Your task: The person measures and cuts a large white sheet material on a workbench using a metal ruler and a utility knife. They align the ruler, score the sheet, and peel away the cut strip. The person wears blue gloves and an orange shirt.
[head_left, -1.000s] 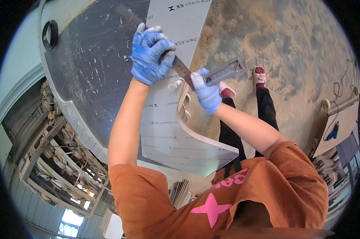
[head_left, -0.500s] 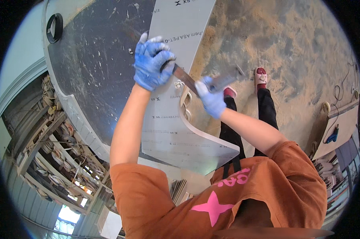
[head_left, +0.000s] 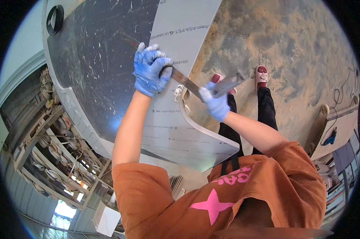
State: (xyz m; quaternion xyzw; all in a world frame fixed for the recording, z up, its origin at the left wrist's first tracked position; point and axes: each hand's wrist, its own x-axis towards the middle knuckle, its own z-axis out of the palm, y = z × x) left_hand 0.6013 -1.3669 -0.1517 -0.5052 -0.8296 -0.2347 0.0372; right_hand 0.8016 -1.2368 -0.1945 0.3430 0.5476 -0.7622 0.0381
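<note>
My left hand (head_left: 152, 71) curls its fingers round a flat metal bar (head_left: 185, 81); my right (head_left: 215, 102) wraps its end, by a blurred grey handle (head_left: 231, 82). The bar crosses the pale panel's (head_left: 168, 124) right edge, on the table (head_left: 94, 67). Probably edge-dressing; another stroke calls for 2 steady grips.

Diffuse, moderately bright light covers the hands (head_left: 152, 71). Bluish glare marks the dark tabletop (head_left: 96, 59) below-left of them; farther that way, a bright opening (head_left: 64, 209) is overexposed. Motion blur softens the tool (head_left: 186, 82), most strongly right of the hands. Fisheye distortion curves outlying edges; corners are black.
</note>
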